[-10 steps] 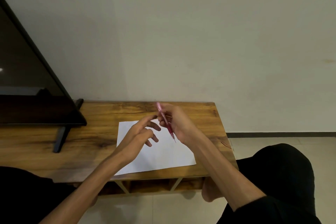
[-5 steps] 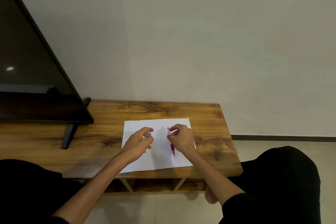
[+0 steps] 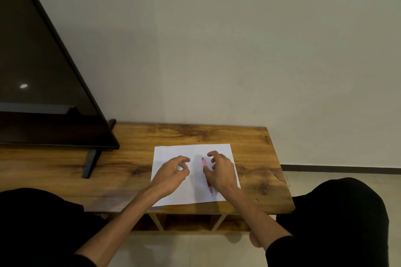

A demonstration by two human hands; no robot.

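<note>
A white sheet of paper (image 3: 171,151) lies on the wooden table (image 3: 134,158). A pink pen (image 3: 210,185) lies on the sheet, pointing toward me. My right hand (image 3: 223,172) hovers over the pen with arched, spread fingers; its thumb touches the pen's side and the fingertips are off it. My left hand (image 3: 171,173) sits on the left half of the sheet, its fingers curled around a small light-blue piece (image 3: 179,167), possibly a cap.
A black TV (image 3: 43,84) on a slanted foot (image 3: 90,163) stands at the table's left. A pale wall is behind the table. The table's right edge drops to a tiled floor (image 3: 347,172). My knees in dark clothes flank the front edge.
My right hand brought the pen down from the air onto the sheet and has loosened its fingers from it. My left hand closed on the blue piece and settled on the paper.
</note>
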